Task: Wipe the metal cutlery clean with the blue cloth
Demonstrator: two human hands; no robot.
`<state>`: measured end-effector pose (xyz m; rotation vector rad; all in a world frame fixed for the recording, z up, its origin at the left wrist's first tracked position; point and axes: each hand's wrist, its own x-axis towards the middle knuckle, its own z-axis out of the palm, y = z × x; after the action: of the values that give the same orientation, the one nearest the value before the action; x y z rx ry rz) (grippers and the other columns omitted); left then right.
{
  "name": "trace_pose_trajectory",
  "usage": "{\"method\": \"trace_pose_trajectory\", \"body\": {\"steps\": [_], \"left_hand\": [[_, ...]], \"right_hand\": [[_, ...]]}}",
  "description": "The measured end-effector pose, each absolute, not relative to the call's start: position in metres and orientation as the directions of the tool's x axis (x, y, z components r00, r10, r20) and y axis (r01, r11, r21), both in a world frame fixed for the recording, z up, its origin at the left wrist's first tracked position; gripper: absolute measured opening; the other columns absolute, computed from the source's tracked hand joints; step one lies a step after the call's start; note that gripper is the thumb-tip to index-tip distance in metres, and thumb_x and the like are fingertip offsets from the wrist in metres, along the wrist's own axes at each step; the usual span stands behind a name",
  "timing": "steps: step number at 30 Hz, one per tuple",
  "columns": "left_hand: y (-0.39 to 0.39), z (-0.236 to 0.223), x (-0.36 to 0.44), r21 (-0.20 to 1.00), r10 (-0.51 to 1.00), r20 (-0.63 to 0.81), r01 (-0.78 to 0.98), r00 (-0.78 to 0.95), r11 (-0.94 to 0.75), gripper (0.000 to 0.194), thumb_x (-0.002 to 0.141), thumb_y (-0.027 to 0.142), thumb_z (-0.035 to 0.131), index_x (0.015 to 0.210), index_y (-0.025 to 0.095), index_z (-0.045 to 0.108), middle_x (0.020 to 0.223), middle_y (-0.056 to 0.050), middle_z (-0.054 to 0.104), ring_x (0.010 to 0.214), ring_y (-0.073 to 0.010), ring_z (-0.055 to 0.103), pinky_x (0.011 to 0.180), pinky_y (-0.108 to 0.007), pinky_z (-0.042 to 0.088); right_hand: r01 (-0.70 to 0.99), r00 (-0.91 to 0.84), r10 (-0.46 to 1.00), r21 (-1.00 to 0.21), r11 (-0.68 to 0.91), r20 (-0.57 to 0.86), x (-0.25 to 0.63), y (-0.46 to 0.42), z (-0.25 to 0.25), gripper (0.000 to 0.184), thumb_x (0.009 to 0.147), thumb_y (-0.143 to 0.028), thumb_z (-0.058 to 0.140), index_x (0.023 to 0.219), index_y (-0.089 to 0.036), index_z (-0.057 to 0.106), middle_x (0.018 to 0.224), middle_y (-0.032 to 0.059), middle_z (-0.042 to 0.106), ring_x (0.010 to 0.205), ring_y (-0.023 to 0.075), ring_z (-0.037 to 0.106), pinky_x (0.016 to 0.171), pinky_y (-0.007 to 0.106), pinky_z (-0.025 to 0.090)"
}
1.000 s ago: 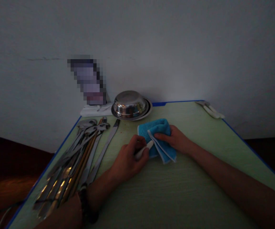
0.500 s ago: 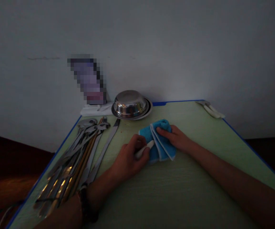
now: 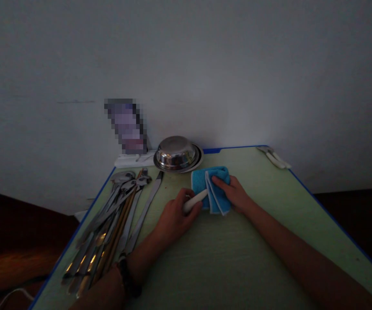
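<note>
A white handle (image 3: pixel 195 201) is gripped in my left hand (image 3: pixel 181 213), its fingers wrapped round it. The far end of that piece disappears into a folded blue cloth (image 3: pixel 201 178) with pale edging, so its kind is hidden. My right hand (image 3: pixel 235 193) pinches the cloth from the right side, thumb on top, around the hidden end. Left of my hands lies a pile of metal cutlery (image 3: pixel 108 224), with spoon heads toward the wall and a pair of wooden chopsticks among them. A table knife (image 3: pixel 147 206) lies along the pile's right side.
Upturned metal bowls (image 3: pixel 176 154) sit at the table's back edge by the wall. A blurred-out screen (image 3: pixel 127 127) leans behind a white strip (image 3: pixel 132 160). White-handled utensils (image 3: pixel 274 158) lie at the back right corner. The green table (image 3: pixel 237 267) has blue edging.
The whole scene has shifted down slightly as the camera tilted up. Slightly more of the white handle shows, and the cloth's folds have drawn closer together. Both hands keep their hold.
</note>
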<state>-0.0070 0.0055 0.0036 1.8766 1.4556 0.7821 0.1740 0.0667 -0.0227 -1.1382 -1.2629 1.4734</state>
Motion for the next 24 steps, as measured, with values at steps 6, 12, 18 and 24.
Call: {"method": "trace_pose_trajectory", "body": {"steps": [6,12,18,24], "left_hand": [[0.005,0.005,-0.007,0.738,0.972,0.09,0.641,0.218,-0.212,0.026,0.084,0.04,0.044,0.09,0.017,0.055,0.069,-0.003,0.064,0.056,-0.0158,0.057,0.052,-0.025,0.04],[0.009,0.006,-0.01,0.76,0.982,0.091,0.626,0.164,-0.175,0.028,0.085,0.04,0.041,0.086,0.015,0.054,0.069,-0.001,0.061,0.06,-0.0149,0.055,0.053,-0.024,0.04],[0.01,0.006,-0.011,0.757,0.983,0.024,0.639,0.181,-0.136,0.031,0.084,0.042,0.042,0.086,0.015,0.055,0.071,-0.002,0.061,0.063,-0.0155,0.056,0.055,-0.024,0.04],[0.01,0.007,-0.011,0.758,0.98,-0.017,0.642,0.197,-0.116,0.029,0.084,0.041,0.043,0.084,0.015,0.056,0.068,0.0,0.059,0.059,-0.0143,0.055,0.053,-0.023,0.039]], "right_hand": [[0.025,-0.173,0.983,-0.998,-0.051,-0.054,0.168,0.074,-0.022,0.033,0.068,-0.05,0.059,0.066,-0.016,0.056,0.06,-0.0022,0.053,0.054,0.0095,0.047,0.053,0.023,0.039],[0.076,-0.185,0.983,-0.997,0.016,0.001,0.158,0.086,-0.022,0.037,0.068,-0.053,0.057,0.07,-0.016,0.058,0.064,-0.0006,0.056,0.059,0.0121,0.05,0.057,0.025,0.04],[0.12,-0.203,0.979,-0.992,0.033,0.008,0.157,0.085,-0.019,0.038,0.068,-0.053,0.056,0.064,-0.016,0.055,0.059,-0.0021,0.052,0.055,0.0108,0.047,0.055,0.025,0.039],[0.084,-0.246,0.969,-0.996,-0.007,-0.027,0.158,0.086,-0.02,0.038,0.07,-0.054,0.054,0.063,-0.016,0.052,0.058,-0.0031,0.049,0.054,0.0099,0.046,0.054,0.024,0.039]]}}
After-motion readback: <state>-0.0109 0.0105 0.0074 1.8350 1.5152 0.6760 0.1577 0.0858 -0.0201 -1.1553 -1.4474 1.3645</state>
